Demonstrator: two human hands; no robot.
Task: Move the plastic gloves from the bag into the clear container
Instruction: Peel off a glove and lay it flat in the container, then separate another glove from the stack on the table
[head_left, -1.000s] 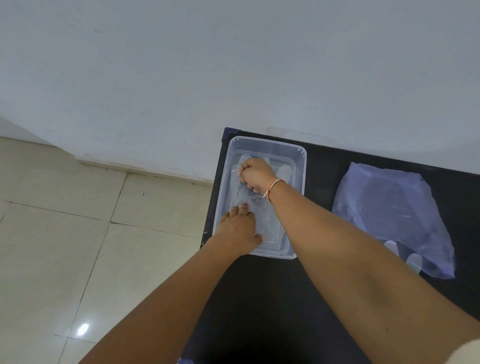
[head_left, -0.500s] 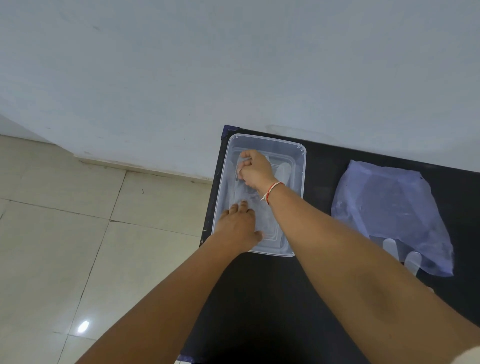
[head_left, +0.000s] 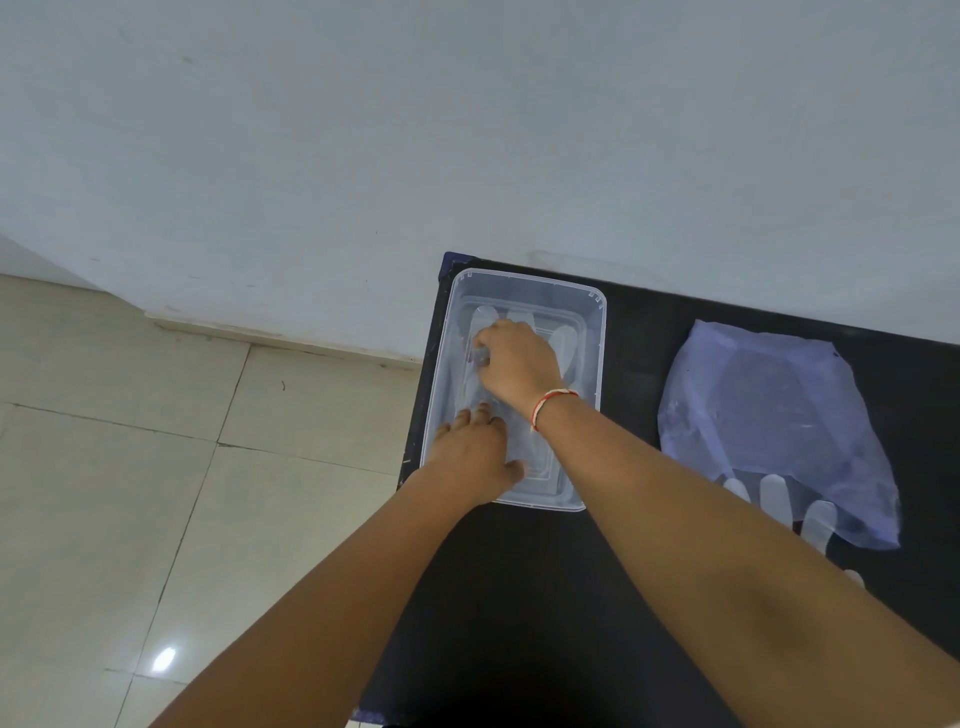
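Head cam: both hands in clear container (head_left: 597, 332), left hand (head_left: 470, 457) flat on gloves (head_left: 563, 345), right hand (head_left: 517, 364) pinching them; no legible text.

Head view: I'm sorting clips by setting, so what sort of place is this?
Probably a plain indoor room, not clearly a kitchen or workshop: a bare pale painted wall, a beige tiled floor, and a black-topped table pushed against the wall, holding a clear plastic container and a translucent bluish plastic bag.
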